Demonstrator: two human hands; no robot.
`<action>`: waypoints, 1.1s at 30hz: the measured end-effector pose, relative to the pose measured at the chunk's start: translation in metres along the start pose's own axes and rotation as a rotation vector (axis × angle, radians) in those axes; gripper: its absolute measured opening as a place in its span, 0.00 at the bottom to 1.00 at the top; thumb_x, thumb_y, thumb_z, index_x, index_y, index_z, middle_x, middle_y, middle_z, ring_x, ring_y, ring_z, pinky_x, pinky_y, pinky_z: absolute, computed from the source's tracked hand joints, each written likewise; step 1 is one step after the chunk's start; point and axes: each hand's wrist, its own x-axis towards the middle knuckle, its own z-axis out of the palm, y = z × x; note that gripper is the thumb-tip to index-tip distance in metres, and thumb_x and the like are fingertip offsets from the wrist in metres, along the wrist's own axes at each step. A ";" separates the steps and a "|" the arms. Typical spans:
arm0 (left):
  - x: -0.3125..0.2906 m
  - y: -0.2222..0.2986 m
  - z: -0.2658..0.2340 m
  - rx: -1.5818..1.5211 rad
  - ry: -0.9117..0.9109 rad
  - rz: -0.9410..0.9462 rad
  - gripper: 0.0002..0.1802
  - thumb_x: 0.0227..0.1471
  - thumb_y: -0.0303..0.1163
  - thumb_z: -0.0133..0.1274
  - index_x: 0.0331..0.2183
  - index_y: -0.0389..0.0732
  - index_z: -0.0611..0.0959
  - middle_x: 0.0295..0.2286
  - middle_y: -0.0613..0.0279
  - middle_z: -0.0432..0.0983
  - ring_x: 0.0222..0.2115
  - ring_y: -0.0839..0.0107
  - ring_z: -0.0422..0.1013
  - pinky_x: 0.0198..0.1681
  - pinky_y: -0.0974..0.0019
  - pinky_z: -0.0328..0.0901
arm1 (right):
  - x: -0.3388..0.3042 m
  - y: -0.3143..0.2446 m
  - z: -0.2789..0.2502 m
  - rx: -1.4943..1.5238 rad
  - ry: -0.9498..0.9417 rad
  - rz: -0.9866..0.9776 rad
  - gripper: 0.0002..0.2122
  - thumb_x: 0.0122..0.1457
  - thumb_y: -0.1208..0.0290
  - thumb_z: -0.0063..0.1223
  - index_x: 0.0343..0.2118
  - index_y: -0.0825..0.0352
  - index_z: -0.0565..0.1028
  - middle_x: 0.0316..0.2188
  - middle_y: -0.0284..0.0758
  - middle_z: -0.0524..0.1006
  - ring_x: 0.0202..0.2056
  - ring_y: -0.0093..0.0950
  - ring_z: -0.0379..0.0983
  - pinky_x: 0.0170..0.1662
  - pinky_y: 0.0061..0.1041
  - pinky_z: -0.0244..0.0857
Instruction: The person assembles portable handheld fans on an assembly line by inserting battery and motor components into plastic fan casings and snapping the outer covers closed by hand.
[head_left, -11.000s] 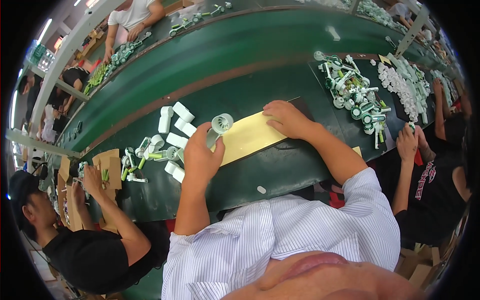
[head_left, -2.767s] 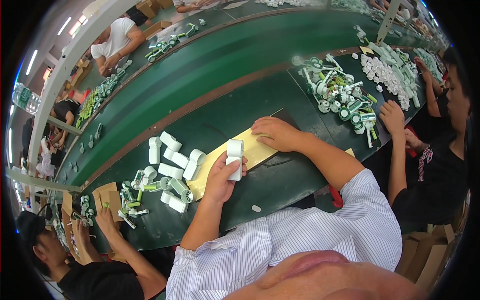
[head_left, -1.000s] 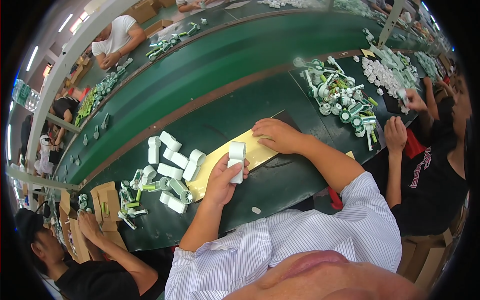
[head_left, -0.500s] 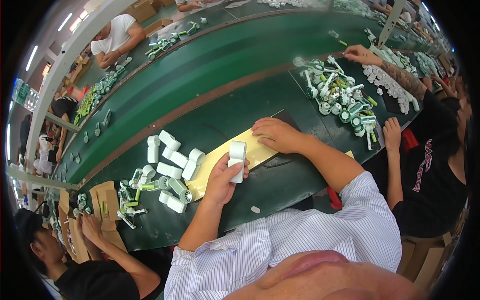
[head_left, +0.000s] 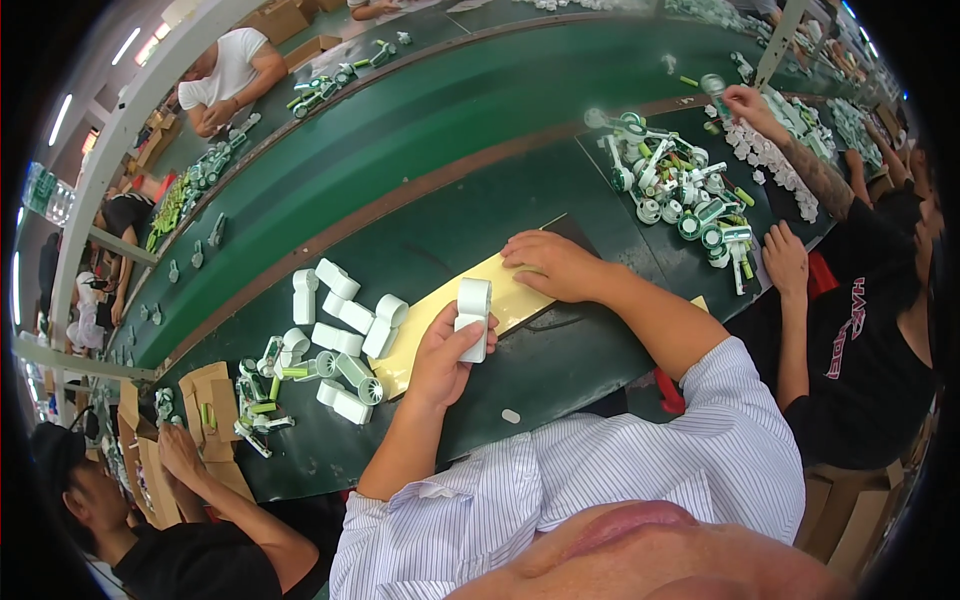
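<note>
My left hand [head_left: 442, 358] is closed round a small white plastic fan casing [head_left: 473, 305], its rounded ring end up and the thumb across its flat handle. Under and beyond it lies a long glossy yellow sheet [head_left: 408, 358], placed aslant on a dark board. My right hand [head_left: 555, 266] rests on the sheet's far right part, fingers stretched and thumb apart, with nothing visible in it. Left of the sheet lie several similar white casings [head_left: 337, 340], some with their round ends facing me.
Finished-looking fans and green parts [head_left: 262, 405] lie at the left, near a co-worker's cardboard box [head_left: 212, 410]. A large pile of fan parts [head_left: 680, 190] sits at the right, beside another person's arm [head_left: 815, 175]. A green conveyor belt [head_left: 440, 110] runs beyond the table. A small white oval piece [head_left: 510, 416] lies near me.
My hands and the held casing stay almost still. At the right, the co-worker's far hand has moved and a round clear-looking fan part now shows beside it.
</note>
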 end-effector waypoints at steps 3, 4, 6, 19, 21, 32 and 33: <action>0.000 0.000 0.000 0.006 0.020 0.009 0.18 0.52 0.27 0.53 0.45 0.35 0.72 0.35 0.58 0.75 0.32 0.73 0.71 0.38 0.69 0.66 | 0.000 0.002 0.002 -0.002 0.017 -0.019 0.12 0.54 0.73 0.54 0.41 0.69 0.76 0.45 0.40 0.75 0.54 0.39 0.65 0.58 0.36 0.59; -0.001 0.000 0.001 0.014 0.033 0.016 0.18 0.52 0.26 0.54 0.45 0.35 0.72 0.35 0.59 0.75 0.32 0.74 0.71 0.38 0.70 0.66 | -0.001 0.003 0.002 0.002 0.021 -0.036 0.12 0.54 0.73 0.54 0.41 0.70 0.76 0.45 0.40 0.75 0.54 0.39 0.66 0.58 0.36 0.59; -0.001 0.001 0.003 0.028 0.046 0.026 0.18 0.52 0.26 0.54 0.45 0.34 0.72 0.34 0.59 0.74 0.32 0.74 0.70 0.38 0.70 0.66 | 0.000 0.003 0.003 -0.003 0.041 -0.044 0.11 0.53 0.73 0.54 0.39 0.70 0.76 0.44 0.41 0.75 0.52 0.39 0.66 0.57 0.36 0.59; -0.001 0.003 0.000 0.024 0.044 0.049 0.24 0.48 0.27 0.54 0.48 0.33 0.70 0.31 0.62 0.69 0.30 0.73 0.67 0.32 0.70 0.62 | -0.001 0.004 0.002 -0.001 0.019 -0.033 0.11 0.54 0.73 0.54 0.40 0.71 0.76 0.45 0.40 0.75 0.53 0.38 0.66 0.57 0.35 0.60; -0.002 0.004 0.001 0.001 0.054 0.069 0.24 0.48 0.27 0.54 0.48 0.35 0.70 0.31 0.62 0.70 0.29 0.72 0.67 0.32 0.70 0.62 | -0.002 0.003 0.003 0.003 0.027 -0.029 0.11 0.54 0.73 0.54 0.39 0.71 0.76 0.45 0.40 0.75 0.53 0.38 0.66 0.57 0.36 0.60; 0.006 -0.013 0.003 0.360 0.184 0.039 0.21 0.49 0.23 0.54 0.46 0.36 0.69 0.29 0.60 0.73 0.25 0.73 0.71 0.29 0.71 0.67 | 0.073 0.084 -0.156 -0.097 -0.022 0.153 0.15 0.54 0.61 0.53 0.42 0.64 0.77 0.41 0.40 0.78 0.43 0.37 0.74 0.48 0.33 0.66; 0.006 -0.012 0.007 0.542 0.192 0.047 0.21 0.48 0.23 0.55 0.46 0.36 0.70 0.29 0.61 0.73 0.26 0.74 0.71 0.30 0.71 0.67 | 0.075 0.124 -0.187 -0.084 0.094 0.316 0.16 0.54 0.61 0.53 0.43 0.64 0.77 0.41 0.41 0.77 0.43 0.38 0.74 0.48 0.34 0.67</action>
